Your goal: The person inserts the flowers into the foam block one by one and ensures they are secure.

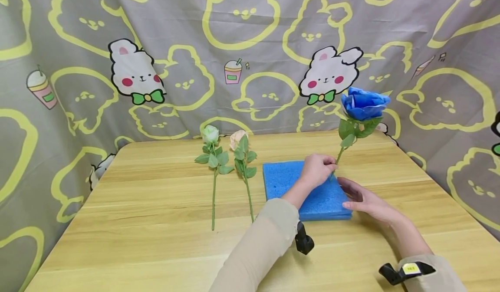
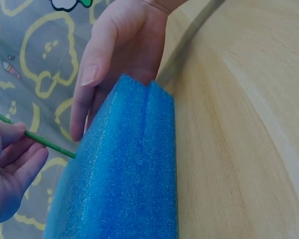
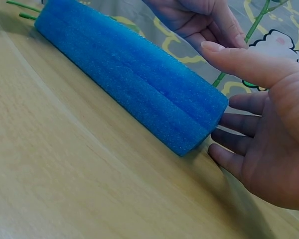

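A blue artificial rose (image 1: 365, 104) stands nearly upright, leaning right, its green stem (image 2: 50, 144) meeting the top of a blue foam block (image 1: 287, 181) near the right edge. The left hand (image 1: 317, 170) pinches the stem low down, between thumb and fingers, just above the foam. At the block's right side is the right hand (image 1: 369, 203), fingers spread and lightly bent; in the right wrist view its fingertips (image 3: 219, 149) are at the foam's end, though contact is hard to tell. The foam (image 3: 134, 79) shows two layers.
Left of the foam, a pale green rose (image 1: 211, 134) and a pale pink rose (image 1: 237, 140) lie on the wooden table (image 1: 156, 248), stems toward the front. A patterned grey curtain (image 1: 269, 57) hangs behind the table and at both sides.
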The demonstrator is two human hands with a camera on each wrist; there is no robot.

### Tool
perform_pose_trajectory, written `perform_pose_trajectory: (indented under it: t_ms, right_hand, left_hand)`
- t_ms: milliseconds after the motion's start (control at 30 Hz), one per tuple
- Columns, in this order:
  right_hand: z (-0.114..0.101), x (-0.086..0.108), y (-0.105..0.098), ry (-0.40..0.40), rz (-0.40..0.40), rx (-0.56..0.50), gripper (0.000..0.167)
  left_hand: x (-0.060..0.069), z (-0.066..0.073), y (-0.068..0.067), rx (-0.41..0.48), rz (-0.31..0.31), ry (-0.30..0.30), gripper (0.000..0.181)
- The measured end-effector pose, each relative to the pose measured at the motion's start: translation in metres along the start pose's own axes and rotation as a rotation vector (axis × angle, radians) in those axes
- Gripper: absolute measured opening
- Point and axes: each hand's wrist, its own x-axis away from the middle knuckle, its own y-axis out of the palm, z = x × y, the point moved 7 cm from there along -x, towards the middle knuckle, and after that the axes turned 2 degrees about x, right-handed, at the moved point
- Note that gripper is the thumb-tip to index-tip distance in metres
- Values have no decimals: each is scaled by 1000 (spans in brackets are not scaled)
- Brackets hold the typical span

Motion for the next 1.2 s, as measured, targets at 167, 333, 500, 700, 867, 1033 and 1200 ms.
perform_pose_trajectory:
  t_ms: [167, 333, 500, 700, 867, 1033, 1200]
  right_hand:
    - [-3, -1, 2, -17, 1, -9, 67]
    - [-4, 0, 2, -20, -1, -20, 67]
    - [-2, 1, 0, -23, -1, -30, 67]
    - [1, 3, -2, 0, 4, -22, 68]
    - [2, 3, -2, 7, 4, 3, 68]
    - [3, 3, -2, 21, 10, 39, 67]
    - [3, 1, -2, 16, 5, 42, 66]
  left_hand:
    - [2, -3, 1, -1, -14, -5, 10]
    - [5, -7, 0, 38, -18, -44, 15]
    - [9, -7, -12, 96, -2, -69, 18]
    - [16, -7, -34, 138, 78, -64, 19]
    - [23, -10, -57, 174, 107, -60, 23]
    - [32, -15, -85, 198, 130, -47, 26]
    - [41, -26, -112, 215, 153, -39, 27]
